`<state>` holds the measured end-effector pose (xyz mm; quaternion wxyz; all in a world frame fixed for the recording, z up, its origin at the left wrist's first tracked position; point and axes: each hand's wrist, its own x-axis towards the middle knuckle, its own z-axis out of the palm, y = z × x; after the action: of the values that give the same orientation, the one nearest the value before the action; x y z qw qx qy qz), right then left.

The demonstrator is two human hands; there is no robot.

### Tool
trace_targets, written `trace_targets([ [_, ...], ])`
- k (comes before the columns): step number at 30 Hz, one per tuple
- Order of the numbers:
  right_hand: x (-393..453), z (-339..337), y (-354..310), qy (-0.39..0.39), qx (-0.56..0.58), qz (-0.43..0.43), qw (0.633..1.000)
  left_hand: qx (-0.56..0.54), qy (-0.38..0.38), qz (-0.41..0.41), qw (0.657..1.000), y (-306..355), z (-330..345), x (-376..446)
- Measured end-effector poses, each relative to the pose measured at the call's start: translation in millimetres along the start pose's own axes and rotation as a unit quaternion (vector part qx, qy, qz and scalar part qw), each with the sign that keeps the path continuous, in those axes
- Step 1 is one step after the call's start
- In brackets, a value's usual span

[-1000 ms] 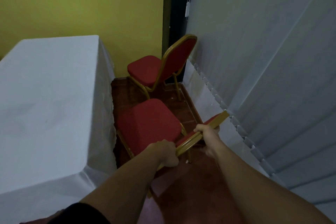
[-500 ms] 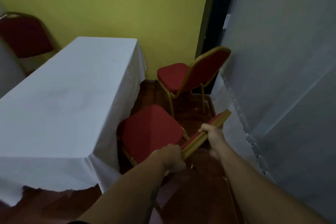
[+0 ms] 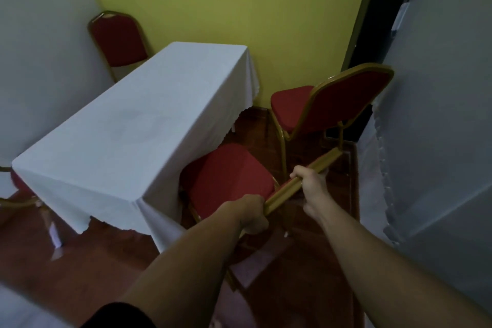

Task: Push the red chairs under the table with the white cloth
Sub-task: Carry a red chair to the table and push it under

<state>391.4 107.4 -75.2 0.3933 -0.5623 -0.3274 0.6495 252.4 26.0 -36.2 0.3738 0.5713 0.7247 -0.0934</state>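
left hand (image 3: 253,214) clenched, right hand (image 3: 310,184) clenched, arms outstretched

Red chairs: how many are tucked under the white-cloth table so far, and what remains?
None looks fully tucked. In hand: left hand and right hand grip the top rail of the near chair, its seat edge just meeting the white cloth. Left: the chair by the yellow wall, the far-side chair, and a partly visible one.

No text, label, brand, number or sign can be read anywhere in the view.
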Motion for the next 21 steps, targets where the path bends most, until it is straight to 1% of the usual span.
trace_targets([
  [6,27,25,-3,-0.026,-0.035,-0.003,0.999,-0.05,0.002,-0.022,0.999,-13,-7,15],
  [12,52,51,-6,-0.069,-0.065,0.019,0.995,-0.123,0.017,-0.036,0.992,-32,-15,30],
  [16,77,71,-12,-0.093,-0.094,0.034,0.991,-0.131,0.042,-0.042,0.99,-42,-26,44],
  [21,105,85,-26,-0.126,-0.13,0.04,0.983,-0.154,0.044,-0.063,0.985,-41,-43,62],
])
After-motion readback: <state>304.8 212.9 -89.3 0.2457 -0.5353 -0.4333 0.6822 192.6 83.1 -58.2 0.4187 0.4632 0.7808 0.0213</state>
